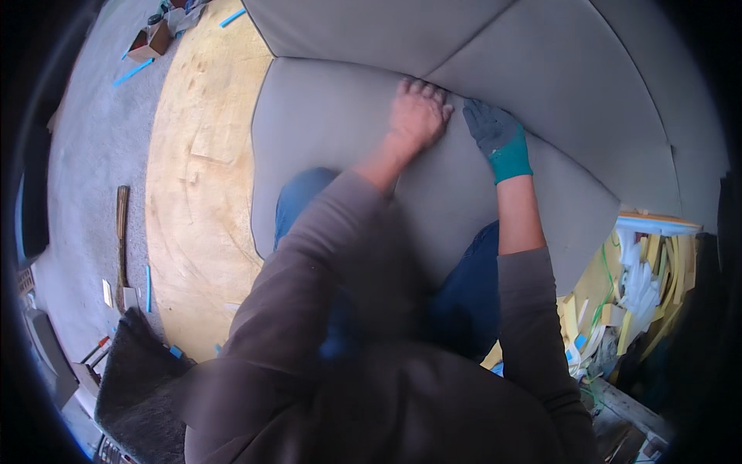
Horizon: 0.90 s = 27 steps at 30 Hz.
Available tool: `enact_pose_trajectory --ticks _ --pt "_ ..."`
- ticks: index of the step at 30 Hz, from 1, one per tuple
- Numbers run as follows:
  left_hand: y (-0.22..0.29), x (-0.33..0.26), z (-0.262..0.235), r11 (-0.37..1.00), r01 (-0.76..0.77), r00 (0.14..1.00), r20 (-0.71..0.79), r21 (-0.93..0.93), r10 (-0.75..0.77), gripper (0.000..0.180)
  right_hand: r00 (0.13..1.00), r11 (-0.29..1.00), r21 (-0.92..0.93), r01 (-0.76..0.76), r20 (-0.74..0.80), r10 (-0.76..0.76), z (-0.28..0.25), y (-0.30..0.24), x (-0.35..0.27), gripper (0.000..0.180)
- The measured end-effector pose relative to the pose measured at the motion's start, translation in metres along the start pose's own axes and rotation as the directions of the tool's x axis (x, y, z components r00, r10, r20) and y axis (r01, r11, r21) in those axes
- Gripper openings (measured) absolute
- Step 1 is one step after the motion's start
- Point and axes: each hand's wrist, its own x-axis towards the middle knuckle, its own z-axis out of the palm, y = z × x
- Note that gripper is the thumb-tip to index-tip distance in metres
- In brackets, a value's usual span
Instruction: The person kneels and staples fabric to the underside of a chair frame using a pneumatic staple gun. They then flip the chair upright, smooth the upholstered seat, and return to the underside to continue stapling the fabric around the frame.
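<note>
A large grey upholstered piece (325, 116), its panels joined by dark seams, lies in front of me and under my knees. Bare and slightly blurred, my left hand (420, 112) rests on it beside the seam junction, its fingers apart and their tips at the seam. Just to the right, my right hand (495, 133) wears a glove that is grey over the fingers and teal at the cuff. Its fingers lie stretched out along the same seam, pressed to the grey surface. Neither hand appears to grasp anything. My palms are hidden.
A light wooden board (205, 155) lies on the grey floor at left. Farther left are a wooden stick (122, 232), blue strips (134, 73) and a small cardboard box (151, 42). Yellow foam offcuts (657, 286) pile up at right. Dark fabric (143, 379) sits at lower left.
</note>
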Motion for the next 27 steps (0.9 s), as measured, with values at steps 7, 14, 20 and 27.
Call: enact_pose_trajectory --ticks 7,14,20,27 --pt "-0.062 0.004 -0.013 0.992 -0.055 0.998 -0.019 0.116 0.058 0.047 0.899 0.471 -0.793 0.387 0.21 -0.385 -0.016 0.016 -0.048 0.037" --pt "-0.079 0.012 -0.029 0.978 -0.095 0.944 0.329 0.184 0.03 0.053 0.432 -0.677 -0.617 0.401 0.779 -0.455 -0.025 0.06 -0.005 0.043" --pt "-0.03 0.015 -0.018 0.923 0.084 0.931 0.3 0.375 -0.207 0.059 0.451 -0.689 -0.628 0.362 0.765 -0.46 -0.019 0.072 -0.003 0.046" --pt "-0.072 0.021 -0.009 0.984 0.125 0.907 0.387 0.13 -0.166 0.059 0.473 -0.724 -0.626 0.289 0.751 -0.461 -0.013 0.082 -0.003 0.046"
